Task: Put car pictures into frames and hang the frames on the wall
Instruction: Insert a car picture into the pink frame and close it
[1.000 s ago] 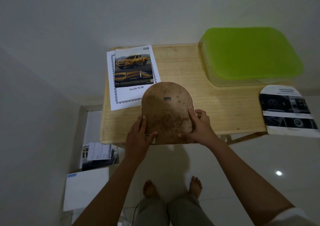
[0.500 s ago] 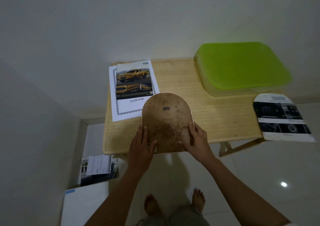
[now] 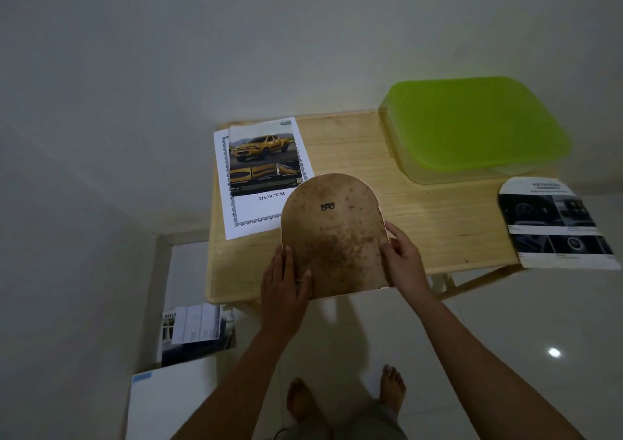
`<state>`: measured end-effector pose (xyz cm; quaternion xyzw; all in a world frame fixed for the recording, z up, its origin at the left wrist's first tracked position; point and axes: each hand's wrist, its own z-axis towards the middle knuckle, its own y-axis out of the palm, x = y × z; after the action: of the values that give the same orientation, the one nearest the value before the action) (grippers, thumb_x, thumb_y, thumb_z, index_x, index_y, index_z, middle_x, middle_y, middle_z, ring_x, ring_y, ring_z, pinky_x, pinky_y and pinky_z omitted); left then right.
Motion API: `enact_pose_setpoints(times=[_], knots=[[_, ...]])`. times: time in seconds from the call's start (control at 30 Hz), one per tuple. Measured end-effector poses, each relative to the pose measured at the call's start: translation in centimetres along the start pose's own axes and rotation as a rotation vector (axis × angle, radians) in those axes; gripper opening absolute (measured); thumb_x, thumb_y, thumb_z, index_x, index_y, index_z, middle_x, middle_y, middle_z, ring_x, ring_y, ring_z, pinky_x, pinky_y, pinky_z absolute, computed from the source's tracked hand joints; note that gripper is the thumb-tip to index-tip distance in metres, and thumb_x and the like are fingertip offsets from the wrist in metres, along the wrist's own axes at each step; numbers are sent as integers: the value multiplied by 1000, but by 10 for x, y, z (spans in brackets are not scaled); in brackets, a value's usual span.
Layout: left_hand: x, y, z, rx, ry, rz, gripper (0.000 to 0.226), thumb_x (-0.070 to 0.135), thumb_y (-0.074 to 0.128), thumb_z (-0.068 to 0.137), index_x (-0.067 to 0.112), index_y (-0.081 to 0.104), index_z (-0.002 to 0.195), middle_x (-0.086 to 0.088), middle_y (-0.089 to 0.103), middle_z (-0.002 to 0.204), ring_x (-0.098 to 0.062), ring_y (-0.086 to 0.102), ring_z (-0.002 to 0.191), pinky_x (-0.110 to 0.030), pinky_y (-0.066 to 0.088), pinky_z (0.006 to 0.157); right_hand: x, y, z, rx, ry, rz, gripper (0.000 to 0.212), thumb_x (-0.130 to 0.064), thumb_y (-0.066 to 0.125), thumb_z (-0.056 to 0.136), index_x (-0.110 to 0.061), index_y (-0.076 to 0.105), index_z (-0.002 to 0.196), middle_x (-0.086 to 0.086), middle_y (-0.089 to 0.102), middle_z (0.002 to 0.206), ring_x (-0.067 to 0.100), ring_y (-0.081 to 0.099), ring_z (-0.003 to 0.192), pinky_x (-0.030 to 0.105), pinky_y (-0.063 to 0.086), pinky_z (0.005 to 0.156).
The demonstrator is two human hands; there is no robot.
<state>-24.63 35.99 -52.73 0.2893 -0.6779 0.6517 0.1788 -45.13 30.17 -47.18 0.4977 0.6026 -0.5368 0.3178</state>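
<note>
An arch-shaped frame (image 3: pixel 332 234) lies back-up over the front edge of a small wooden table (image 3: pixel 438 224); its brown, stained backing board carries a small black hanger near the top. My left hand (image 3: pixel 286 286) holds its lower left edge, thumb on the backing. My right hand (image 3: pixel 403 257) grips its right edge with curled fingers. A yellow pickup picture (image 3: pixel 264 158) rests on a white bordered sheet marked 21x29.7CM (image 3: pixel 249 219) at the table's left. An arch-cut dark car-interior picture (image 3: pixel 556 225) hangs over the table's right end.
A clear box with a green lid (image 3: pixel 472 126) sits at the table's back right against the white wall. Brochures (image 3: pixel 195 331) and a white sheet (image 3: pixel 161 402) lie on the tiled floor at left. My bare feet (image 3: pixel 344 396) stand below the table's front.
The view has tilted up a little, so the table and frame sit lower in the picture. Both hands keep their hold on the frame, which has barely moved.
</note>
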Motion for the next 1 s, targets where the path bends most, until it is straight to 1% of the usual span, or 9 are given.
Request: enact_pose_setpoints(times=[0.07, 0.13, 0.3, 0.47, 0.6, 0.67, 0.77, 0.9, 1.0], knots=[[7, -6, 4, 3, -30, -73, 65, 50, 31, 94, 17, 11, 147, -7, 10, 156, -21, 8, 143, -32, 7, 114, -9, -2, 2, -3, -31, 9, 37, -14, 46, 95, -18, 49, 132, 4, 60, 108, 9, 55, 89, 4, 42, 66], [22, -16, 10, 31, -76, -192, 58, 32, 41, 97, 12, 18, 146, -10, 9, 155, -23, 6, 143, -33, 8, 115, -20, -3, 2, -10, -81, 14, 36, -15, 47, 95, -18, 50, 131, 5, 59, 116, 9, 54, 93, 7, 41, 70], [92, -60, 50, 152, -49, -530, 49, 24, 48, 95, 12, 35, 140, -11, 35, 145, -26, 33, 134, -40, 27, 113, -60, -1, 1, -68, -267, 60, 36, -16, 51, 94, -19, 52, 130, 3, 60, 98, 11, 58, 82, 11, 48, 67], [166, -125, 87, 153, 55, -669, 64, 48, 42, 93, 35, 9, 146, 0, 17, 155, -19, 21, 140, -45, 24, 114, -117, -6, 4, -50, -640, -114, 40, -30, 49, 91, -25, 48, 130, 3, 60, 105, 16, 53, 94, 24, 45, 79], [195, -167, 99, 187, 69, -702, 77, 47, 46, 91, 40, -9, 144, -6, 22, 154, -28, 37, 132, -40, 34, 107, -156, -9, 4, -20, -951, -399, 44, -29, 39, 94, -17, 41, 137, -1, 54, 95, 11, 39, 91, 8, 27, 86], [198, -181, 100, 194, 65, -729, 78, 38, 48, 94, 36, -11, 145, -4, 40, 143, -25, 51, 117, -35, 41, 97, -167, -8, 4, -27, -974, -427, 45, -32, 38, 95, -18, 41, 137, -5, 49, 95, 9, 35, 92, 4, 23, 87], [200, -194, 105, 240, -6, -772, 72, 23, 44, 96, 28, -5, 148, 4, 55, 100, -18, 56, 82, -36, 48, 81, -174, 2, 5, -69, -946, -348, 47, -36, 42, 92, -21, 43, 136, -8, 51, 99, 9, 38, 95, 6, 27, 88], [185, -207, 114, 278, -222, -946, 57, 10, 38, 95, 24, 16, 147, -12, 43, 136, -26, 57, 93, -38, 53, 80, -169, 19, 12, -251, -717, -126, 42, -31, 56, 88, -25, 53, 129, -10, 58, 115, 8, 48, 110, 23, 42, 92], [166, -212, 124, 339, -296, -1010, 53, 9, 37, 94, 24, 27, 144, -12, 48, 131, -22, 60, 82, -35, 55, 66, -171, 22, 20, -414, -673, -88, 33, -21, 58, 90, -21, 59, 123, -14, 58, 117, 4, 53, 113, 18, 45, 94]])
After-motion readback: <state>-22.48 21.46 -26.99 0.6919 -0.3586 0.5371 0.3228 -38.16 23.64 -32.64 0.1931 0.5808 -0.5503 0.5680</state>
